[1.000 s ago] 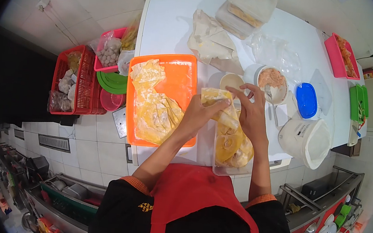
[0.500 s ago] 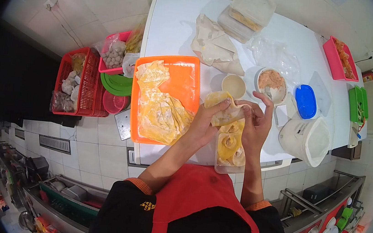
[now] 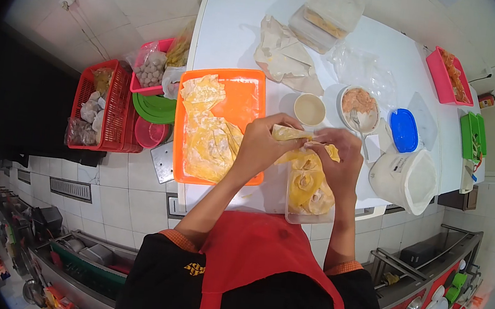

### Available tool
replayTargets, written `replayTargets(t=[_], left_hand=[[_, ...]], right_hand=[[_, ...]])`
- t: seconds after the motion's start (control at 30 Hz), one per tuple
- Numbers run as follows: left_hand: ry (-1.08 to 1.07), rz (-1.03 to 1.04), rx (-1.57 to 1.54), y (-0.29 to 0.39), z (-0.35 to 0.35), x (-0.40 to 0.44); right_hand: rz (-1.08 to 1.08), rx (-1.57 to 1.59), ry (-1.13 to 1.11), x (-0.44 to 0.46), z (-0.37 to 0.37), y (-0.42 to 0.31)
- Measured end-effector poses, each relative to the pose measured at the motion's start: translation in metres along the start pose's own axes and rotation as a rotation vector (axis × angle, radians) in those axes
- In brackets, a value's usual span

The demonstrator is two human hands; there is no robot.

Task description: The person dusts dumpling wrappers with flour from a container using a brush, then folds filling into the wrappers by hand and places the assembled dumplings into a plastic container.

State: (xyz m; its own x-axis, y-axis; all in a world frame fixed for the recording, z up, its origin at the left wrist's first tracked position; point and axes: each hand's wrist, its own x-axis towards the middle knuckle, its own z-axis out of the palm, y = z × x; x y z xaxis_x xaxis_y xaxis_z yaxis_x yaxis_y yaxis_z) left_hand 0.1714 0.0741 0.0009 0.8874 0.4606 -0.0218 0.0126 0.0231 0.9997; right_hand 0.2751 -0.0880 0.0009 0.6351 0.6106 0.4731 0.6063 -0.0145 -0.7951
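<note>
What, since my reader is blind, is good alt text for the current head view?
Left hand and right hand pinch a folded, pale-yellow dough sheet. Shaped yellow dough pieces fill a clear plastic box; leftward, an orange rectangular tray holds floured sheets.

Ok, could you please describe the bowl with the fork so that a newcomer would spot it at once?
On the white table, right of the orange tray, is a small beige bowl. The white bowl just right of it stands out by its pink filling and fork.
</note>
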Motion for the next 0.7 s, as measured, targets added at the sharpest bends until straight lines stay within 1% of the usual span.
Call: replayTargets(t=[0.03, 0.07, 0.1, 0.13, 0.17, 0.2, 0.23, 0.27, 0.3, 0.33, 0.37, 0.4, 0.47, 0.5, 0.57, 0.6, 0.67, 0.7], left_hand=[[0.0, 0.0, 0.088, 0.003, -0.003, 0.0], [0.001, 0.001, 0.177, 0.008, -0.006, 0.001], [0.004, 0.002, 0.176, 0.013, -0.009, 0.001], [-0.055, -0.044, 0.238, 0.02, -0.011, 0.001], [-0.114, -0.091, 0.3, 0.023, -0.013, 0.001], [-0.11, -0.094, 0.296, 0.021, -0.016, 0.003], [-0.175, -0.124, 0.338, 0.017, -0.018, 0.005], [-0.24, -0.154, 0.379, 0.013, -0.02, 0.005], [-0.236, -0.158, 0.377, 0.009, -0.022, 0.003], [-0.269, -0.147, 0.169, 0.003, -0.023, 0.002], [-0.301, -0.134, -0.038, -0.002, -0.024, 0.002], [-0.302, -0.136, -0.036, -0.006, -0.023, 0.001], [-0.228, -0.272, -0.233, -0.014, -0.019, -0.001], [-0.228, -0.273, -0.232, -0.022, -0.017, -0.001], [-0.14, -0.408, -0.518, -0.036, -0.013, -0.002], [-0.142, -0.409, -0.517, -0.035, -0.01, -0.005], [-0.185, -0.191, -0.417, -0.034, -0.003, -0.016], [-0.194, -0.195, -0.417, -0.032, -0.001, -0.021]], right_hand=[[0.129, 0.187, -0.019, 0.002, -0.001, 0.001], [0.127, 0.187, -0.022, 0.005, -0.003, -0.001], [0.245, 0.199, -0.133, 0.011, -0.007, -0.007], [0.366, 0.211, -0.244, 0.014, -0.01, -0.011], [0.367, 0.211, -0.248, 0.013, -0.011, -0.009], [0.382, 0.256, -0.282, 0.012, -0.012, -0.007], [0.398, 0.301, -0.316, 0.011, -0.012, -0.005], [0.399, 0.302, -0.323, 0.009, -0.01, -0.004], [0.445, 0.371, -0.283, 0.006, -0.009, -0.003], [0.489, 0.44, -0.24, 0.004, -0.007, -0.001], [0.489, 0.441, -0.24, 0.002, -0.005, 0.002], [0.504, 0.475, -0.203, -0.001, -0.002, 0.006], [0.522, 0.512, -0.165, -0.005, 0.003, 0.009], [0.541, 0.489, -0.155, -0.006, 0.007, 0.009], [0.563, 0.466, -0.144, -0.009, 0.01, 0.012], [0.548, 0.468, -0.108, -0.01, 0.011, 0.016], [0.535, 0.468, -0.061, -0.013, 0.013, 0.019], [0.56, 0.453, -0.035, -0.015, 0.013, 0.019]])
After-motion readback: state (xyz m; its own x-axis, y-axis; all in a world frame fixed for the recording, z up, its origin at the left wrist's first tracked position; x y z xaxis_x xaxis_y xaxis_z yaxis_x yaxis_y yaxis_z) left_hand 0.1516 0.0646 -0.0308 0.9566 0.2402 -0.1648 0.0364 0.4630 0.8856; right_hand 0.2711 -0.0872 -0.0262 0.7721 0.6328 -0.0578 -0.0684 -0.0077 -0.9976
